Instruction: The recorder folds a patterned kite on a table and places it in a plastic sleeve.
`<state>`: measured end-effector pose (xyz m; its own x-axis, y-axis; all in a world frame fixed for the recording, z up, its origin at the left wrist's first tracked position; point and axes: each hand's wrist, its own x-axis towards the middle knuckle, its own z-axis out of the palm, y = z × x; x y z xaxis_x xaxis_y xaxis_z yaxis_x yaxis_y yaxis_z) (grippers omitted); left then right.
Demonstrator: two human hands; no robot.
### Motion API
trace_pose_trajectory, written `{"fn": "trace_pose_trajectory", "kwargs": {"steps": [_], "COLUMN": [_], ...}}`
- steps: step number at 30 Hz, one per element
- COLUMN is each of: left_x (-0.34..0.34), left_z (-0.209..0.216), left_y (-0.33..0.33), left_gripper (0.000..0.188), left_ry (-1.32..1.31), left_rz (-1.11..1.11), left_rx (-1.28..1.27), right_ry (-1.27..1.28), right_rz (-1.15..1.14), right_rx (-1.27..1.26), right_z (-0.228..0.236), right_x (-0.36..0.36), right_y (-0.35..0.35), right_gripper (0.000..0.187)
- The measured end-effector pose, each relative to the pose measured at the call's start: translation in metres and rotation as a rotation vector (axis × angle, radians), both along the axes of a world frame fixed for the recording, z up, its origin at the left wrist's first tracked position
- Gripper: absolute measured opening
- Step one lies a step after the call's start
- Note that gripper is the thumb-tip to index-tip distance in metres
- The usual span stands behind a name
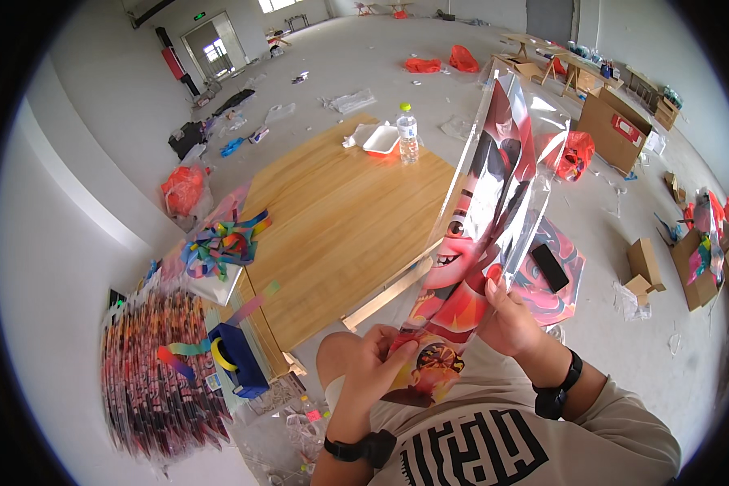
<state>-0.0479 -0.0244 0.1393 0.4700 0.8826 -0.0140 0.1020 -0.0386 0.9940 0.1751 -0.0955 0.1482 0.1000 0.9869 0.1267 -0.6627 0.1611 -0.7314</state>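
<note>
I hold a long folded printed sheet [449, 296], red and dark with cartoon faces, in a clear plastic sleeve [547, 130]. It stands tilted in front of my body, its top reaching beyond the table's right edge. My left hand [373, 364] is closed on the lower left edge, thumb on the print. Higher up on the right edge, my right hand [512, 322] grips it between thumb and fingers. Behind it, to the right, a black phone [549, 268] lies on a pink and red printed piece [571, 296].
The wooden table [324, 219] carries a water bottle [407, 134] and a takeaway tray [381, 140]. At left are colourful ribbons [223, 247], a blue bin [239, 360] and a big pile of similar sleeved prints [162, 373]. Cardboard boxes [614, 130] and plastic litter the floor.
</note>
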Motion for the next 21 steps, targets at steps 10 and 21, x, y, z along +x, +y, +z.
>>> {"fn": "trace_pose_trajectory", "kwargs": {"steps": [10, 21], "left_x": [-0.006, 0.014], "left_z": [-0.006, -0.042], "left_y": [0.008, -0.002], "left_gripper": [0.018, 0.011], "left_ry": [0.112, -0.385], "left_rz": [-0.161, 0.095], "left_rx": [0.023, -0.129], "right_ry": [-0.010, -0.460], "right_rz": [0.078, 0.045], "right_rx": [0.032, -0.062], "right_z": [-0.024, -0.043], "right_x": [0.025, -0.003], "right_y": [-0.005, 0.010], "right_gripper": [0.033, 0.030]}}
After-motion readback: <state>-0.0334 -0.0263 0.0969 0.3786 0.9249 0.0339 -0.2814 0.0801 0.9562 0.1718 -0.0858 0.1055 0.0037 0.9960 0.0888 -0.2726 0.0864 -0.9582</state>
